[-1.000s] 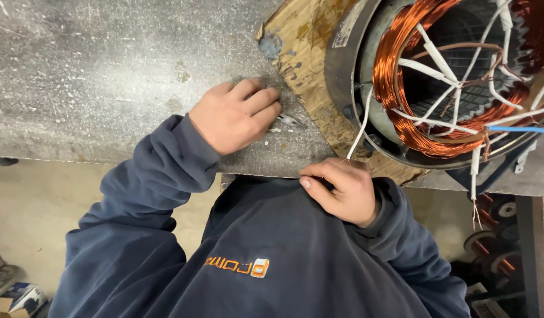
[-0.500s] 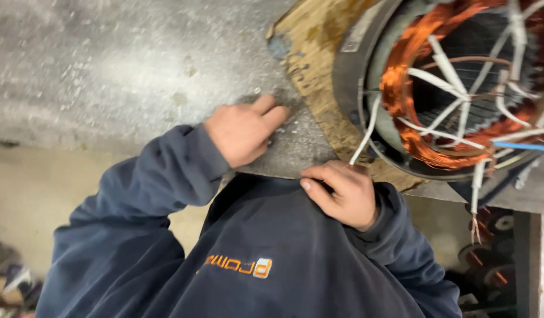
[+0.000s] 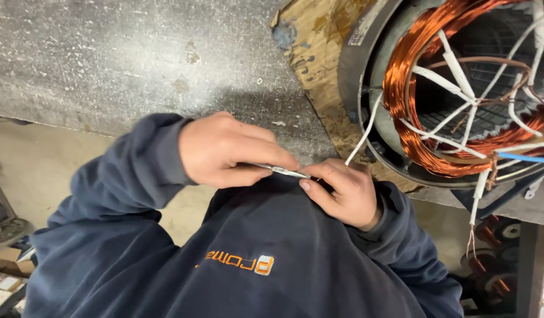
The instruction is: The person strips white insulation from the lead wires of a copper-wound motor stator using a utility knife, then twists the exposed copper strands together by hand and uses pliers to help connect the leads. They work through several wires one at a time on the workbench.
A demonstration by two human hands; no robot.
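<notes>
Surface: grey speckled workbench [image 3: 107, 53], upper left of frame; worn wooden board [image 3: 319, 41] upper centre.
Room: pale floor [image 3: 42, 171] at left; small boxes [image 3: 7, 277] lower left.
Stators: one motor stator [image 3: 460, 94], upper right, copper windings, white sleeved leads.
Left hand [image 3: 228, 150]: centre, fingers pinched on a thin metal piece [image 3: 287, 172], possibly a sleeve.
Right hand [image 3: 343, 191]: fingers closed, meeting that piece's tip.
Hands: two.

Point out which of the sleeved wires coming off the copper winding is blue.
The blue wire runs off the right edge, just below the copper winding. Every other sleeved wire crossing or hanging from the winding is white.
</notes>
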